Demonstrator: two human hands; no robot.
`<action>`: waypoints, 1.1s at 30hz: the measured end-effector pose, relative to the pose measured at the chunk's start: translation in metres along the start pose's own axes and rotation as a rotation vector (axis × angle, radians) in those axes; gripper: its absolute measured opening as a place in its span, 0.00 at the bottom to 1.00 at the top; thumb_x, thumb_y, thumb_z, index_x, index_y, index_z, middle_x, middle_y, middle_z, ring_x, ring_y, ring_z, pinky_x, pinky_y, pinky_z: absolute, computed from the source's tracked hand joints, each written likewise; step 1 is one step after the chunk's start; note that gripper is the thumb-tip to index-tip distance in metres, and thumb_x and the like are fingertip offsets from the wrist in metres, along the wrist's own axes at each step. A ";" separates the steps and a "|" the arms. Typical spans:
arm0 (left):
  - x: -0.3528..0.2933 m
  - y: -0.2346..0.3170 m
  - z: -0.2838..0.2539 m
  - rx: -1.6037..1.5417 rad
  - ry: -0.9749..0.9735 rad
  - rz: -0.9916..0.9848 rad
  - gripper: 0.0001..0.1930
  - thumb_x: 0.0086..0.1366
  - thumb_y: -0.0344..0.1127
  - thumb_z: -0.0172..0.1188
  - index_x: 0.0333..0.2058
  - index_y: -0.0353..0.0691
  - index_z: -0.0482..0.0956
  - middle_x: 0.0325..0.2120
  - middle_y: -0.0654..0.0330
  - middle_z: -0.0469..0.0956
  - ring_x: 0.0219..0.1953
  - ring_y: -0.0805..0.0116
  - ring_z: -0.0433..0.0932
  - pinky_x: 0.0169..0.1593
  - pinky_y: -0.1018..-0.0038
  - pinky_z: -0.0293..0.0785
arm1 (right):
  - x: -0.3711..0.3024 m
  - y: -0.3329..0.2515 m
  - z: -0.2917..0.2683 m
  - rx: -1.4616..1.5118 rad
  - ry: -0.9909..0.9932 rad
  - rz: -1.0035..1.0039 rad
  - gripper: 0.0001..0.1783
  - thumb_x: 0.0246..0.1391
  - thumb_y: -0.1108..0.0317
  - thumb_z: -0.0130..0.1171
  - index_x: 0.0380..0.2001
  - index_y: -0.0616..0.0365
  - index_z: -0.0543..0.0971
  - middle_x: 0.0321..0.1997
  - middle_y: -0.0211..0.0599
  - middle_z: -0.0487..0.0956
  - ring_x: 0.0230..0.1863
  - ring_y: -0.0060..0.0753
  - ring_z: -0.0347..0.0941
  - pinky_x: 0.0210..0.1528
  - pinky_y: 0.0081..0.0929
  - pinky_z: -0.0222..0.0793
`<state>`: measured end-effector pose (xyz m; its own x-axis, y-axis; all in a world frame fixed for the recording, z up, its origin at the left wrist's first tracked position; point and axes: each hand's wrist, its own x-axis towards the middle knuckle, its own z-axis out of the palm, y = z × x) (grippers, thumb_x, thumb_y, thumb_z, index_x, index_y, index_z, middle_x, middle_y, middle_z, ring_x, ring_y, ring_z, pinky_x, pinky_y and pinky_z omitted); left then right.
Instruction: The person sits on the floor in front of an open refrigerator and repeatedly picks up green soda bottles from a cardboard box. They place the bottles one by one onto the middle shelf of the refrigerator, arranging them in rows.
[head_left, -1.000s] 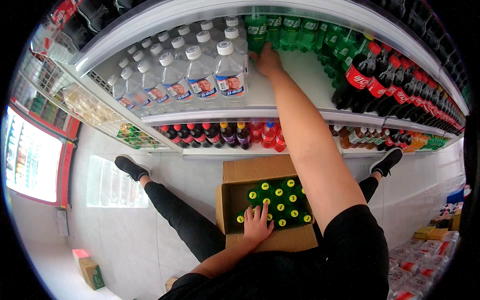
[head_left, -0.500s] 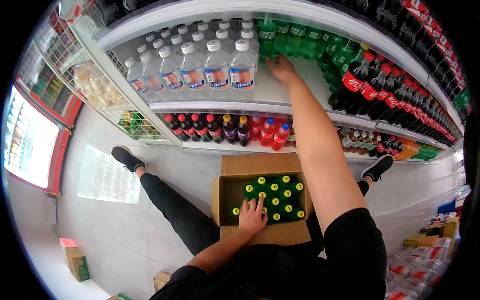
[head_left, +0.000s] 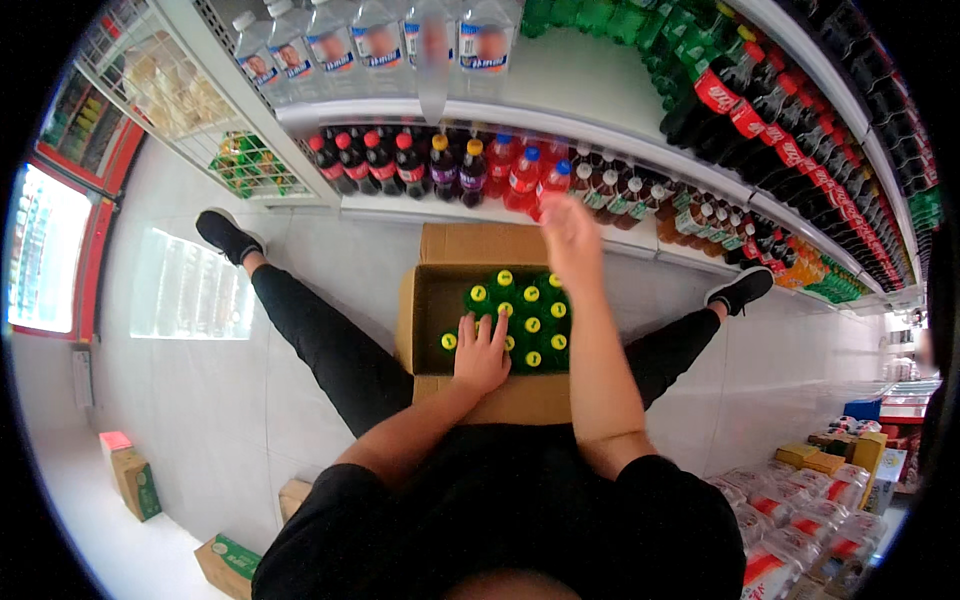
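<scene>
An open cardboard box [head_left: 408, 320] stands on the floor between my legs, holding several green bottles [head_left: 532, 325] with yellow caps packed upright, and a bare gap at its left side. My left hand [head_left: 484, 352] rests over the bottles, its fingers stretched out and touching the caps. Above the far right edge of the box, my right hand [head_left: 572, 242] hangs in front of the lower shelf. Motion smears its fingers, and no bottle shows in it. My right forearm hides the right part of the box.
Ahead, the shelf [head_left: 590, 85] carries clear water bottles [head_left: 380, 45], green bottles [head_left: 600, 18] and dark cola bottles [head_left: 745, 110]. Red and dark drinks [head_left: 525, 180] line the level below. A wire rack [head_left: 170, 90] stands left; wrapped bottle packs [head_left: 810, 520] sit at lower right.
My right hand has drawn back from the green bottles on the upper shelf toward the box. My left hand stays on the caps. The view has tilted down toward me.
</scene>
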<state>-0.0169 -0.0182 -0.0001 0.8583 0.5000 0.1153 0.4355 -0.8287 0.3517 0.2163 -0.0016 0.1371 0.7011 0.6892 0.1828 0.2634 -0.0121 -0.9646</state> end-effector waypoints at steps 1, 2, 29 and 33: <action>0.002 0.001 -0.002 0.015 0.026 0.007 0.40 0.59 0.38 0.64 0.70 0.37 0.64 0.59 0.40 0.68 0.64 0.28 0.63 0.70 0.37 0.57 | -0.027 0.028 0.008 -0.097 -0.020 0.090 0.17 0.66 0.64 0.64 0.54 0.60 0.80 0.54 0.45 0.84 0.56 0.41 0.81 0.61 0.35 0.74; 0.001 0.002 -0.002 -0.002 0.038 0.004 0.40 0.58 0.38 0.64 0.70 0.36 0.64 0.61 0.37 0.66 0.66 0.26 0.61 0.72 0.36 0.55 | -0.054 0.050 0.016 -0.254 -0.053 -0.003 0.17 0.65 0.65 0.64 0.53 0.61 0.80 0.57 0.49 0.81 0.60 0.47 0.78 0.64 0.40 0.72; -0.033 -0.076 -0.005 -0.258 -0.052 -0.361 0.18 0.70 0.33 0.63 0.54 0.34 0.69 0.50 0.39 0.75 0.50 0.33 0.78 0.49 0.48 0.78 | -0.174 0.103 0.009 -0.742 -0.214 -0.108 0.21 0.58 0.69 0.65 0.54 0.61 0.79 0.76 0.59 0.58 0.77 0.67 0.54 0.76 0.61 0.54; -0.032 -0.075 -0.006 -0.324 0.087 -0.436 0.16 0.72 0.31 0.62 0.53 0.35 0.68 0.53 0.38 0.78 0.53 0.34 0.78 0.54 0.50 0.76 | -0.175 0.098 0.013 -0.700 -0.152 -0.181 0.21 0.51 0.75 0.66 0.50 0.58 0.80 0.75 0.56 0.62 0.76 0.65 0.56 0.74 0.58 0.59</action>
<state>-0.0790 0.0293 -0.0243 0.5856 0.8099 -0.0333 0.6278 -0.4273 0.6506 0.1107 -0.1147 0.0084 0.5202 0.8165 0.2505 0.7633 -0.3129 -0.5652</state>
